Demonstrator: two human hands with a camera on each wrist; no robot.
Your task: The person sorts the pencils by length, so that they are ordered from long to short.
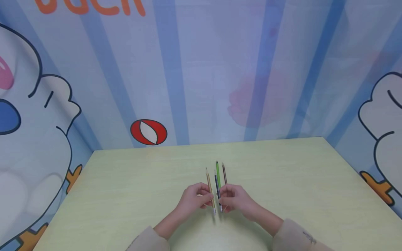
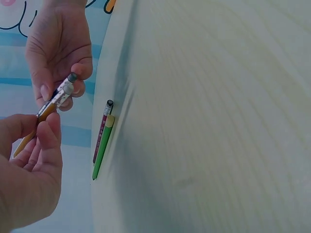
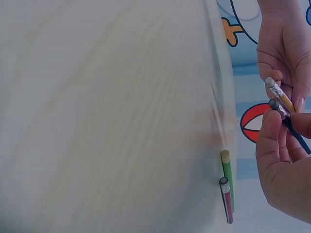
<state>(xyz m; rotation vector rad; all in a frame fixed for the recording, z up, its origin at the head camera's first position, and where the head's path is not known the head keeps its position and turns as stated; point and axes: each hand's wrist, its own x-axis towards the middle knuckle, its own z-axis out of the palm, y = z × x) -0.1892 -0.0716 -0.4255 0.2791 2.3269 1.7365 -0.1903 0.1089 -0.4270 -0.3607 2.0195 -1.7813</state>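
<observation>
My left hand [image 1: 197, 197] pinches a yellow pencil [image 1: 208, 179] with a white eraser between thumb and fingers. Close beside it, my right hand [image 1: 237, 199] grips a dark blue pencil [image 3: 299, 137] with a dark eraser. Both pencils are held side by side, points away from me and eraser ends towards me; they overlap in the left wrist view. Beyond the right hand, a green pencil [image 2: 103, 148] with a pale blunt end lies on the table. A maroon pencil [image 3: 228, 201] with a dark eraser lies right alongside it.
The pale wooden table [image 1: 141, 181] extends to both sides of the hands. Behind it hangs a blue striped backdrop [image 1: 210, 69] with cartoon figures and a printed red-and-white ball [image 1: 149, 132]. Beige sleeves [image 1: 150, 240] cover the forearms.
</observation>
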